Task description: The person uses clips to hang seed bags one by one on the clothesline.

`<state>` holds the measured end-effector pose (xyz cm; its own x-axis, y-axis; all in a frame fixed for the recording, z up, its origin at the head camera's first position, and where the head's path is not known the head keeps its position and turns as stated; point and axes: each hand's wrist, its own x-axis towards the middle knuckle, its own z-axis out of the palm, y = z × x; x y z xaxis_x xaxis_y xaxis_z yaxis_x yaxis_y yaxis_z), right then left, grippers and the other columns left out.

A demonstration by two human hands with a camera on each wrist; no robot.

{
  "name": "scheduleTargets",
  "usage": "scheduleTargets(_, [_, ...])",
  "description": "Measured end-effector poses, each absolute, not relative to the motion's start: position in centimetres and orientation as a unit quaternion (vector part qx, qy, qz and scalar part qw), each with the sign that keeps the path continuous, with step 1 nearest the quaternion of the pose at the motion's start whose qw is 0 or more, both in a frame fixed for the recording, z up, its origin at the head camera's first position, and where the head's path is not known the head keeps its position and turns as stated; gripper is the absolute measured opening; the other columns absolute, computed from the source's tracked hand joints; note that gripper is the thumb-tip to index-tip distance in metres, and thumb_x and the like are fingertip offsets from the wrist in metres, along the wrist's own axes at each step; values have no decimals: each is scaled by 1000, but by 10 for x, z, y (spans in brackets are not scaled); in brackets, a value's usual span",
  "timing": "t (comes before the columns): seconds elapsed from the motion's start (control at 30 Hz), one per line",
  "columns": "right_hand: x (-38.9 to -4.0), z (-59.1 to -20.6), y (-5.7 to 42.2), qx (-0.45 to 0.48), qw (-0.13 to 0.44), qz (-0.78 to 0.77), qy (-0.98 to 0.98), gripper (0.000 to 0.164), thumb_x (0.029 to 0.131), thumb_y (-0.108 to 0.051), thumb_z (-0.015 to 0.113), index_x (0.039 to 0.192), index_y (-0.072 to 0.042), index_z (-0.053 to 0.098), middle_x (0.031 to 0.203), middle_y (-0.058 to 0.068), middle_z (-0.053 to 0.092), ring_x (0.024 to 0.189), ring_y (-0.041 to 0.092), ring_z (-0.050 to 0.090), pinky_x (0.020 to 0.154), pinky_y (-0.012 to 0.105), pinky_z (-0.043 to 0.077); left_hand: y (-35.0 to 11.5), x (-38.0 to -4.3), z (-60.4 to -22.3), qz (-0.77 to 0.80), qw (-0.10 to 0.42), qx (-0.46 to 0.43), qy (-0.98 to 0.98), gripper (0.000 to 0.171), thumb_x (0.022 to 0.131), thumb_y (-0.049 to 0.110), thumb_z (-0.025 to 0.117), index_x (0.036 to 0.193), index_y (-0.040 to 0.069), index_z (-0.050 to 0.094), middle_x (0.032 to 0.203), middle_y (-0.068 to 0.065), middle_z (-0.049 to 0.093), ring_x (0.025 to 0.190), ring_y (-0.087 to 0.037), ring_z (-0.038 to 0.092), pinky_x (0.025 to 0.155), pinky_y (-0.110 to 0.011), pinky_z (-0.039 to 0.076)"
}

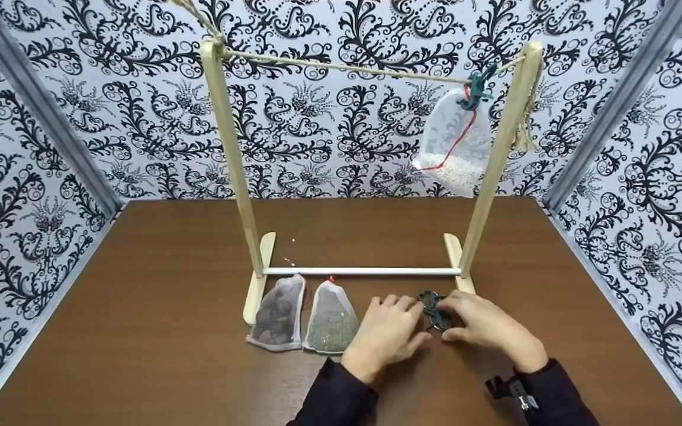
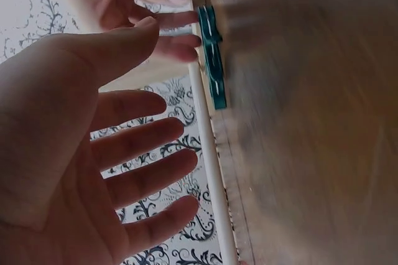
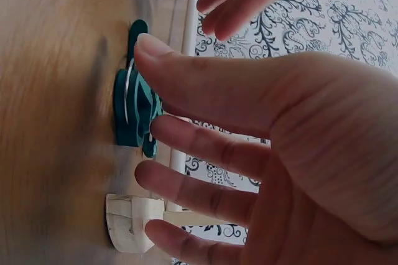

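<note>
Dark green clips (image 1: 434,310) lie on the table between the two hands, in front of the rack's right foot. My right hand (image 1: 483,322) has its fingertips right at the clips; in the right wrist view its thumb (image 3: 155,47) overlaps them while the other fingers stay extended. To their left, my left hand (image 1: 385,331) hovers with fingers spread and holds nothing, as the left wrist view shows. Beside it lies a mesh bag of dried green bits (image 1: 332,325), and further left a mesh bag with dark round contents (image 1: 280,313).
A wooden rack (image 1: 231,154) carries a rope (image 1: 341,68) between its posts. From the rope's right end, a green clip (image 1: 478,89) hangs a mesh bag of white grains (image 1: 456,160). A white bar (image 1: 359,271) joins the feet. Patterned walls enclose the table (image 1: 169,266).
</note>
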<state>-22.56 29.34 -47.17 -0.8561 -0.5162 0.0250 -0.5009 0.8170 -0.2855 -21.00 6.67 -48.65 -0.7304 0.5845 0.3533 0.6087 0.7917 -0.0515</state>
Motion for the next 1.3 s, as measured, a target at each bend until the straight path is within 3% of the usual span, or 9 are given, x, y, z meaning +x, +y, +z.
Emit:
scheduleTargets(0.57, [-222,-477,292,-236,12,-112,965,42,75,-29,90,109,-17,70,102,-3,67,89,13,64,73,40,50,71,-206,-495,-34,96,-318,-943,42,91,49,71,122,21,69,119,4,68,108,-17,66,81,-36,53])
scheduleTargets(0.8, [-224,-478,290,-227,25,-117,967,41,74,-31,91,107,-18,70,91,-7,65,87,11,61,73,38,45,70,-206,-497,-39,91,-314,-944,39,90,49,73,118,21,69,115,4,69,105,-17,67,79,-36,53])
scheduleTargets(1.3, [-222,-477,287,-245,29,-115,962,42,76,-40,89,106,-16,72,90,-6,65,84,12,60,72,37,41,70,-208,-498,-35,74,-312,-946,41,91,48,72,122,21,69,118,4,69,111,-17,65,84,-36,54])
